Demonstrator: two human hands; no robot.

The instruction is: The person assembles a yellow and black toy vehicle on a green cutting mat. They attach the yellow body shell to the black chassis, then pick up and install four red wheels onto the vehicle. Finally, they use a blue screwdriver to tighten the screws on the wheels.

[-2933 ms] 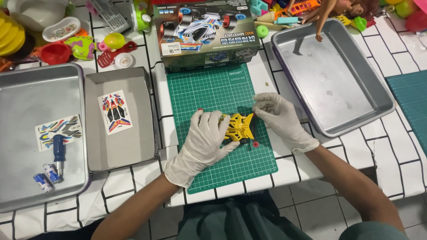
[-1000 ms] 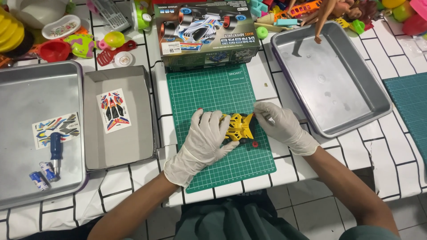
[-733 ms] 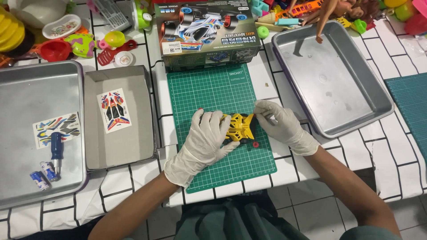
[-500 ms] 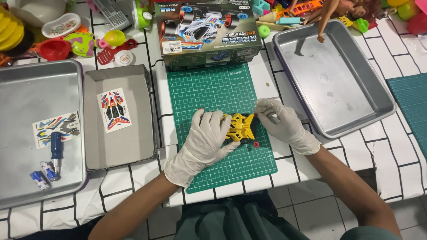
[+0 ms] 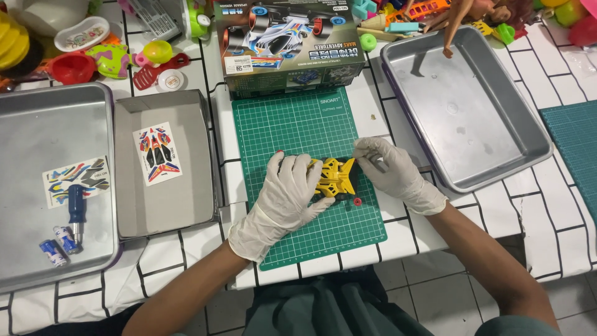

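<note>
A small yellow toy car chassis (image 5: 334,177) lies on a green cutting mat (image 5: 298,121) in front of me. My left hand (image 5: 287,196), in a white glove, presses down on its left end and holds it. My right hand (image 5: 388,168), also gloved, pinches the chassis at its right end with fingertips curled. A small red round part (image 5: 357,201) rests on the mat just below the chassis. Another red bit (image 5: 280,152) peeks out above my left fingers.
The toy car kit's box (image 5: 289,43) stands behind the mat. To the right is a metal tray (image 5: 528,134). At left, a grey box lid (image 5: 193,186) holds a sticker sheet (image 5: 157,152); another tray (image 5: 37,118) holds stickers, a blue screwdriver (image 5: 76,208) and two batteries (image 5: 57,244). Toys crowd the back edge.
My right hand has drawn in a little toward the chassis's right end and its fingers have curled. The left hand and the chassis have stayed where they were.
</note>
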